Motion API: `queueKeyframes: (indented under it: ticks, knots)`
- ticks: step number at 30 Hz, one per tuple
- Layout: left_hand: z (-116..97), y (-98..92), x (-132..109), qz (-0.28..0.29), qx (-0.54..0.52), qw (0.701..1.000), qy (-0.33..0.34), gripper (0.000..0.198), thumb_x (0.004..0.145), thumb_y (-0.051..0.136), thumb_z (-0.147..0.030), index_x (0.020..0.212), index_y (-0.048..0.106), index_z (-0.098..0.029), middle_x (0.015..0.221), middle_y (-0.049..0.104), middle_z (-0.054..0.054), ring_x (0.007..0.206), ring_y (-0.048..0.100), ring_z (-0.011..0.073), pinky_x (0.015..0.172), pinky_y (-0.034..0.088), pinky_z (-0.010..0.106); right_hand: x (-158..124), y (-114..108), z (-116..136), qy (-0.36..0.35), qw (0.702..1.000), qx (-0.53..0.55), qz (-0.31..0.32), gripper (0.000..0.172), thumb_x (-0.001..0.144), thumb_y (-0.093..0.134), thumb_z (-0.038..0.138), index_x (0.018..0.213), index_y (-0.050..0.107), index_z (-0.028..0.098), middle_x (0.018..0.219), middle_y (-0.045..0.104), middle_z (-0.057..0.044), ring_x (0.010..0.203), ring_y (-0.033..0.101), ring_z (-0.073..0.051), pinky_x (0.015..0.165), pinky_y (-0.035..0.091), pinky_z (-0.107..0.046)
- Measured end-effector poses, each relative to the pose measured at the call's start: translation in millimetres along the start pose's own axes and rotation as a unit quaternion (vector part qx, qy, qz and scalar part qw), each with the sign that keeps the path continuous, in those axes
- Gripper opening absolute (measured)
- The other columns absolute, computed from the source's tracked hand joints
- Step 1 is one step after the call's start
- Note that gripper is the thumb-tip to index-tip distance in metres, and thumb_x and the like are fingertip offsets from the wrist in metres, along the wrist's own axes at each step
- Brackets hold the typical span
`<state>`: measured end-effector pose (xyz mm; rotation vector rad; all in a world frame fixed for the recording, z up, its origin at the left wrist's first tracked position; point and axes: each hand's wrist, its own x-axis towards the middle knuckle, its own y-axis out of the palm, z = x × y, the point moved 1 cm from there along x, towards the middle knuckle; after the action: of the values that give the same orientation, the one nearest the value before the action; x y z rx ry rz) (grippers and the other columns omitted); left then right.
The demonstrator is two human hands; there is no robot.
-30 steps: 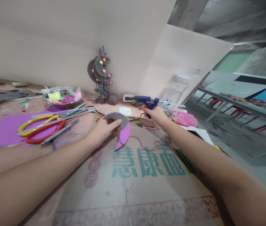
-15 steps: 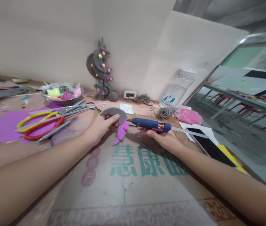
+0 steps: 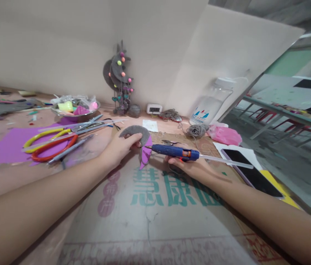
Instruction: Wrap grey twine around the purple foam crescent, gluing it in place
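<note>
Between the thumb and fingers of my left hand point(image 3: 122, 145) is a curved grey felt piece point(image 3: 138, 130), held above the cardboard. A purple felt piece point(image 3: 145, 154) hangs at its right end, with a thin grey cord against it. My right hand point(image 3: 188, 165) is wrapped round a blue glue gun point(image 3: 174, 151), its nozzle pointing left at the purple felt. Whether the nozzle touches the felt I cannot tell. A clear glue stick point(image 3: 227, 160) juts from the back of the gun. The right fingertips are partly hidden beneath the gun.
Printed cardboard point(image 3: 111, 228) covers the tabletop. Scissors point(image 3: 53, 145) lie on purple felt point(image 3: 6, 143) at left, near a metal bowl point(image 3: 75, 117). Behind are a felt moon ornament point(image 3: 119, 70), a small timer point(image 3: 154, 109), grey yarn point(image 3: 196, 130) and a bottle point(image 3: 212, 101). A phone point(image 3: 251, 173) lies right.
The glue gun's nozzle has shifted down and left, from the grey felt's end to the purple felt. My left hand still holds the grey piece. The whole view has shifted slightly.
</note>
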<state>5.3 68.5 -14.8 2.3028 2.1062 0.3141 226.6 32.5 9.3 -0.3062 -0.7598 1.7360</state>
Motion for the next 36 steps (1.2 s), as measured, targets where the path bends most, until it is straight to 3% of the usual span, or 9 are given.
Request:
queueKeyframes:
  ticks: [10,36]
  knots:
    - [-1.9,1.4,-0.8,0.025,0.004,0.999,0.023,0.014,0.072,0.065,-0.03,0.07,0.062,-0.016,0.066,0.062,0.0,0.059,0.054,0.0125,0.058,0.043,0.023,1.0,4.2,-1.4,0.013,1.0,-0.004,-0.003,0.026,0.069,0.069,0.041,0.068,0.051,0.021,0.064,0.05,0.002,0.057,0.047,-0.013,0.052,0.039,-0.026]
    - [-4.2,2.6,-2.5,0.026,0.009,1.0,0.014,0.016,0.069,0.067,-0.032,0.068,0.062,-0.016,0.061,0.06,-0.001,0.057,0.055,0.0131,0.058,0.043,0.023,0.5,3.4,-0.7,0.02,0.999,-0.043,0.004,0.026,0.069,0.067,0.044,0.074,0.057,0.021,0.067,0.054,0.001,0.059,0.05,-0.013,0.051,0.04,-0.025]
